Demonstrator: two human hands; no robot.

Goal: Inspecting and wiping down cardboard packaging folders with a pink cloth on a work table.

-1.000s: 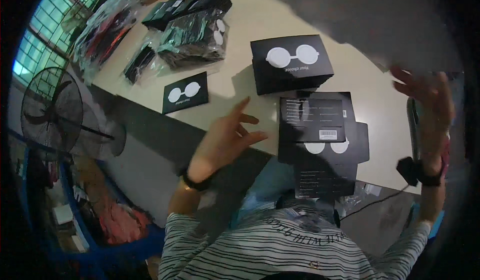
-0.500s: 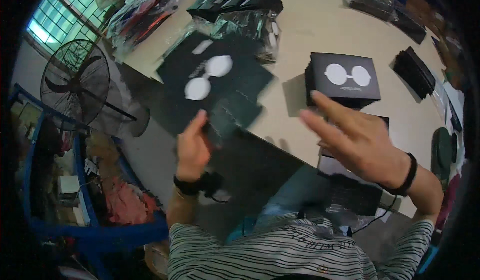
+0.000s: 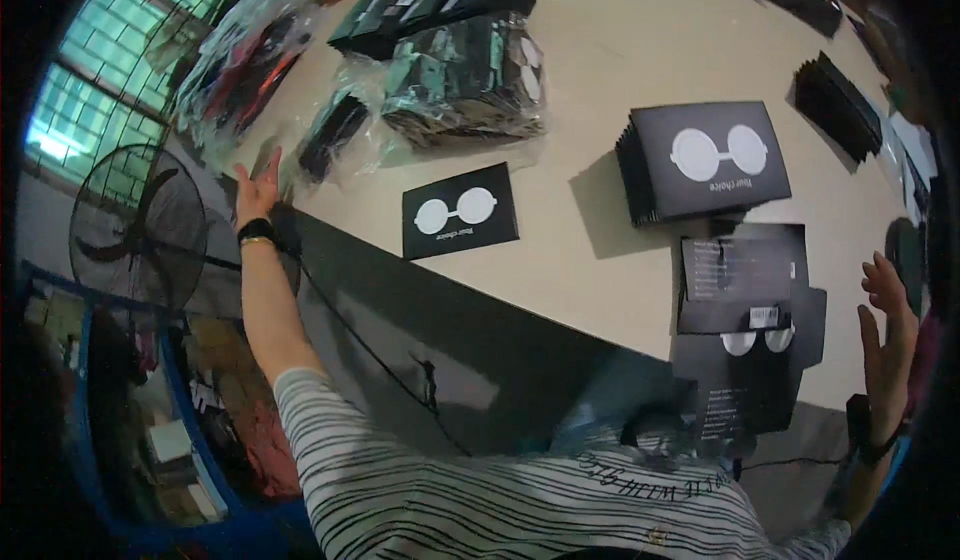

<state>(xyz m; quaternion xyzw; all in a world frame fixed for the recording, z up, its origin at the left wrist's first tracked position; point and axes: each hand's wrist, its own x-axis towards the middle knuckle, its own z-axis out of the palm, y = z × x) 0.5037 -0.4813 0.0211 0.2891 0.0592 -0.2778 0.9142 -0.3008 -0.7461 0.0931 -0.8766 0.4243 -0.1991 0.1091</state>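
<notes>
My left hand (image 3: 258, 192) is empty, its fingers spread at the table's left edge, close to clear plastic wrapping. At the right edge my right hand (image 3: 888, 325) is raised with fingers apart, holding nothing. Between them a single black card sleeve (image 3: 461, 242) with a white glasses shape lies flat near the front edge. Right of it stands a neat stack of matching folded sleeves (image 3: 735, 182). Unfolded black card blanks (image 3: 745, 270), with glasses shapes and flaps, lie in front of the stack, overhanging the table's near edge.
Plastic-wrapped bundles of black card (image 3: 440, 85) and a clear bag of dark and red goods (image 3: 245, 70) occupy the far left. Another bundle of card (image 3: 838, 108) lies at the right. A standing fan (image 3: 138, 225) and blue-framed shelving (image 3: 170, 360) are beyond the table's left side.
The dark card piece at my left hand has left it, and a single sleeve now lies on the table. My left hand moved left and away; my right hand moved right, off the stack.
</notes>
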